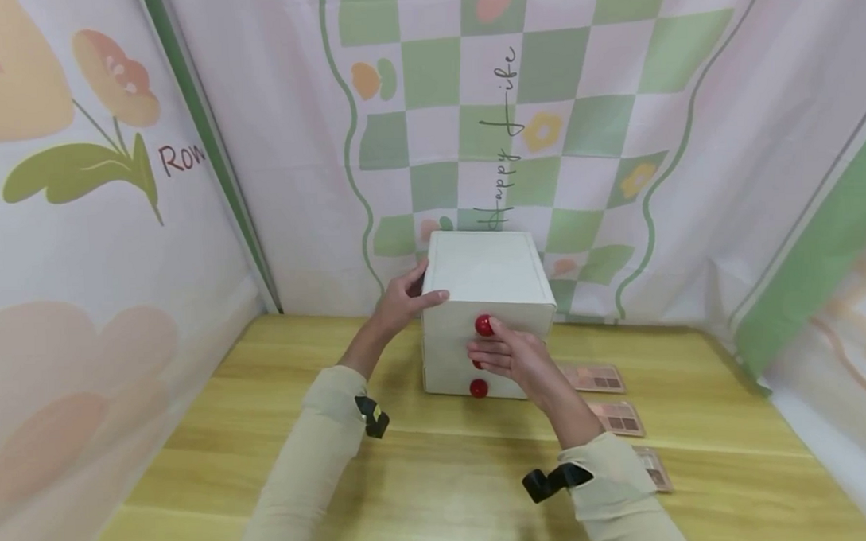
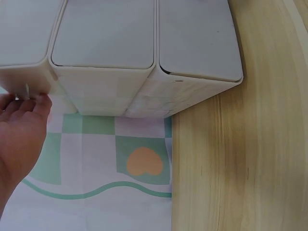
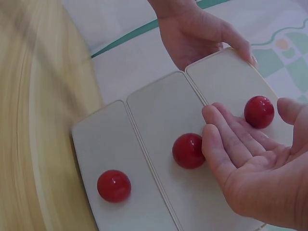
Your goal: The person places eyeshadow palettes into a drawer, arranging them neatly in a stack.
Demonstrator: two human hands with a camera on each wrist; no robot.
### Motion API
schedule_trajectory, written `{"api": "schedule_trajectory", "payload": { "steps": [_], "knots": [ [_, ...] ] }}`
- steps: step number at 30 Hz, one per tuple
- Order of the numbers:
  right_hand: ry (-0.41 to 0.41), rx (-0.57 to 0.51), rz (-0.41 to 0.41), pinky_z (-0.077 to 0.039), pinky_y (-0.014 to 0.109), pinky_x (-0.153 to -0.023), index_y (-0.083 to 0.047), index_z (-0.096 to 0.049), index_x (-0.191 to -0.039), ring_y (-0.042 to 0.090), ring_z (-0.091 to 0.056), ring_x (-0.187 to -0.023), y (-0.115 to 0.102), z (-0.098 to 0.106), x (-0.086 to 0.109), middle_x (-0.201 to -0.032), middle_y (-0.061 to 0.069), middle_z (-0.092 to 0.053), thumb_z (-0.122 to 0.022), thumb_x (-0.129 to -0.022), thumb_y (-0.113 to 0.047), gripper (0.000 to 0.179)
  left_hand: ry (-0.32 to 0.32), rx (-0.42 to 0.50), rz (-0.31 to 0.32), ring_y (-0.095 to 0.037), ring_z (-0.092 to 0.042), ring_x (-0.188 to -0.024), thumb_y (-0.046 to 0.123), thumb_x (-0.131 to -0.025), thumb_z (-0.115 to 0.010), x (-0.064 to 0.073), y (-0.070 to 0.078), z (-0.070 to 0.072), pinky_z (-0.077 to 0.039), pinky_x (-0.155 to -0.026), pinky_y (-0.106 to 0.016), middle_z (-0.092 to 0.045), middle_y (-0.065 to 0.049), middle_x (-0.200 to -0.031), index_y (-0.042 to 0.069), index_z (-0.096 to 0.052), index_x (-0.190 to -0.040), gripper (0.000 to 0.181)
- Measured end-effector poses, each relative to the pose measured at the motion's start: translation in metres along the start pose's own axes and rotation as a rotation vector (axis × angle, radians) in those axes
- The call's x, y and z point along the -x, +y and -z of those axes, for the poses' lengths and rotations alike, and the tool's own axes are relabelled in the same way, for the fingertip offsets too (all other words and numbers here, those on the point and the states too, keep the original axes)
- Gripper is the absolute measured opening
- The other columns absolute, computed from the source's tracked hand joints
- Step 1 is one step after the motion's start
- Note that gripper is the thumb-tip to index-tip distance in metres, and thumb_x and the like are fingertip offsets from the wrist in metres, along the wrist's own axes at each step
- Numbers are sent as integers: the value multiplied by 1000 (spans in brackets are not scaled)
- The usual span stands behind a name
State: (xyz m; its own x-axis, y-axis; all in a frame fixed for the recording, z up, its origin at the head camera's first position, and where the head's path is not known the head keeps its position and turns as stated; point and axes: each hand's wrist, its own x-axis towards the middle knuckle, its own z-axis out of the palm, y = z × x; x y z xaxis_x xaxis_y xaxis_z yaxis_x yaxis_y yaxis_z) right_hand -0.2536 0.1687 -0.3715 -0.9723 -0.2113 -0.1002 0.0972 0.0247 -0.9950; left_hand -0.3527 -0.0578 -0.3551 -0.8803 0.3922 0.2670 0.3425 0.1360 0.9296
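Note:
A white drawer box [image 1: 486, 265] with three stacked drawers stands on the table, each front bearing a round red knob. My left hand [image 1: 400, 305] holds its upper left side, thumb over the top edge and fingers against the side wall. At the drawer fronts, my right hand [image 1: 518, 359] has its fingers extended, palm turned toward the left. Its thumb and fingers lie on either side of the top knob [image 3: 259, 111]. The fingertips overlap the middle knob [image 3: 188, 150] in the right wrist view. Below them the bottom knob [image 1: 478, 388] shows fully. All three drawers look closed.
To the right of the box, three eyeshadow palettes lie in a row on the wooden table [image 1: 426, 478]: a far one [image 1: 601, 378], a middle one [image 1: 619, 418] and a near one [image 1: 655, 468], partly behind the right sleeve. A patterned curtain [image 1: 436, 143] hangs close behind the box.

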Motion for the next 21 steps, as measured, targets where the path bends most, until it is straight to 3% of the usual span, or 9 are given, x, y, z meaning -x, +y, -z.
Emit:
{"api": "schedule_trajectory", "payload": {
  "steps": [5,21],
  "knots": [
    [22,-67,-32,-62,21,-87,10,-49,-139,5,-75,-92,-2,-5,-4,-100,-4,-79,-43,-105,-53,72,-3,1,-18,-32,-37,-153,25,-92,-68,-1,-1,0,-38,-124,-41,-25,-17,-169,8,-20,-162,87],
    [113,-144,-26,-63,21,-83,7,-52,-133,5,-75,-87,0,-18,-7,-89,-7,-77,-45,-105,-48,62,-9,14,-15,-33,-37,-152,23,-94,-67,-2,-3,3,-39,-123,-42,-23,-18,-169,4,-18,-161,85]
  ]
}}
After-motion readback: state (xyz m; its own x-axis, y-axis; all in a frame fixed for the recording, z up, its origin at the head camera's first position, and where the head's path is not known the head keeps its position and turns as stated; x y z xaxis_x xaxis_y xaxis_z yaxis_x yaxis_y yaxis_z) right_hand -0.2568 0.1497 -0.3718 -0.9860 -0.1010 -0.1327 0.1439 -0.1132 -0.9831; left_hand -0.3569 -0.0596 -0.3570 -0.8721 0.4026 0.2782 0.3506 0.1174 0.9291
